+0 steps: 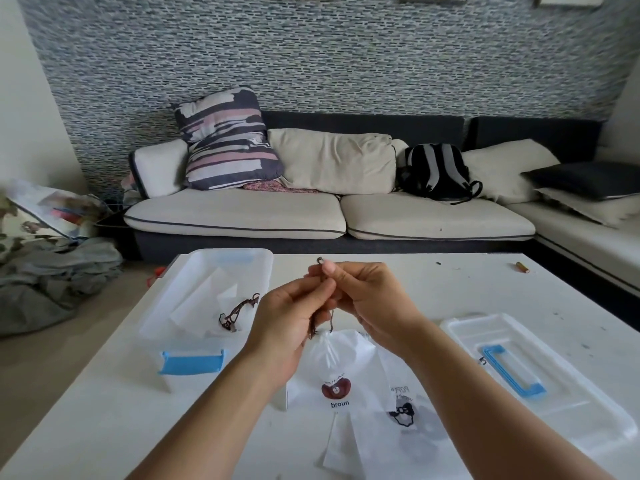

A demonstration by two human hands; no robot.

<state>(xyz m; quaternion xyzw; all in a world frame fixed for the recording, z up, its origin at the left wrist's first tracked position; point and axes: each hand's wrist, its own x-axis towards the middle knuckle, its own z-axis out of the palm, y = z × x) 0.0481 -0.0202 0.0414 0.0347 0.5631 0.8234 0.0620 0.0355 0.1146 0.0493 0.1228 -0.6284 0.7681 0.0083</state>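
White bag (334, 362) at 6 o'clock of the hands reads "broun" under a dark-red round logo w/ small print above it, too blurred to read. Second bag (403, 415) just beside it, approx 5 o'clock, has a black drawing and text that shows mirrored, not legible. A "5" sits by the lid's blue handle (512, 370). Left hand (294, 317) and right hand (367, 303) are raised together over the surface (104, 410), fingertips touching, both w/ fingers curled and pinching a thin dark cord (320, 262). Its small end pokes up at 12 o'clock above the fingers and two strands hang down between the palms, over the "broun" bag. Clear plastic box (207, 341) w/ blue latch (192, 362) stands at 9 o'clock; inside are a brown cord piece (239, 311) and clear plastic sheets or bags. Box lid (554, 410) lies flat at 4 o'clock, apart from the box.
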